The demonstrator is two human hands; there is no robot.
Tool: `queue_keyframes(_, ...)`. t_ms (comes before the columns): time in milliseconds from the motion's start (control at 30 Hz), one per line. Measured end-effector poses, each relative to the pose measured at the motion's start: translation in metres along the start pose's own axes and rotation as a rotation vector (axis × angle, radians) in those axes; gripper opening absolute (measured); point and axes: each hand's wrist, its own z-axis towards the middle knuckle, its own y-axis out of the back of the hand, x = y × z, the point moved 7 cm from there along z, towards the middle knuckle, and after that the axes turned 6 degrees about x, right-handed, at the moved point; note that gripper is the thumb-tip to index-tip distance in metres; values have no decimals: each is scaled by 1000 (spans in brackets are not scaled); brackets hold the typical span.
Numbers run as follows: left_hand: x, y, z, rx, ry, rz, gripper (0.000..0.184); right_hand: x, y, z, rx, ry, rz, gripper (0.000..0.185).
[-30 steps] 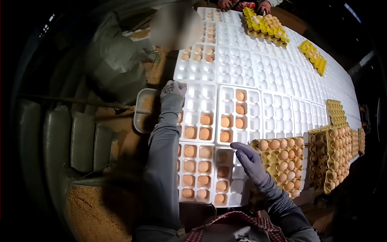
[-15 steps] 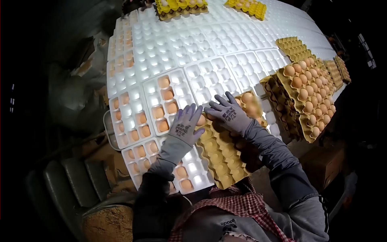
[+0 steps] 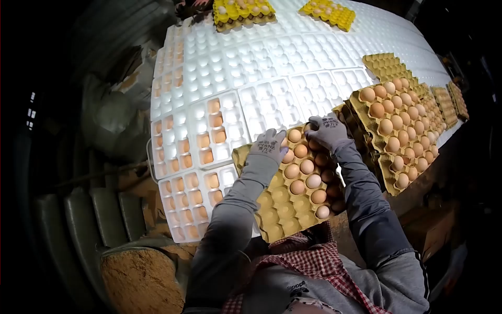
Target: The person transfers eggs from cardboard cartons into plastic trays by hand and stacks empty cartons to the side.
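A brown cardboard egg tray (image 3: 285,209) lies in front of me, with eggs in its middle and right rows and bare hollows at the lower left. My left hand (image 3: 269,145), in a grey-purple glove, is over its upper left part, fingers curled and thumb against an egg (image 3: 284,142). At the tray's upper right, my right hand (image 3: 329,132) wears a matching glove; its fingers bend down round an egg (image 3: 312,127). The palm sides of both hands are hidden. White foam trays (image 3: 238,141) lie beyond and left, some hollows holding eggs (image 3: 217,136).
A tall stack of cardboard trays full of eggs (image 3: 397,125) stands close by my right arm. Yellow egg trays (image 3: 328,14) lie at the far side, where another person's hand (image 3: 201,2) shows. A tub of brown grainy material (image 3: 141,280) stands lower left.
My hands were flat with fingers spread; now their fingers are curled down at the tray. The right hand has shifted right, uncovering rows of eggs. The camera view has also shifted.
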Motion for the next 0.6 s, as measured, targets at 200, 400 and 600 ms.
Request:
queue_keyframes(200, 2, -3, -12, -8, 66, -286, 37, -40, -11, -49, -242, 93, 1815, 38)
queue_keyframes(400, -42, -2, -17, 123, 35, 380, 30, 23, 16, -32, -66, 139, 303, 50)
queue_keyframes(600, -42, -20, -9, 209, 123, 546, 26, 68, -8, 8, 198, 89, -310, 56)
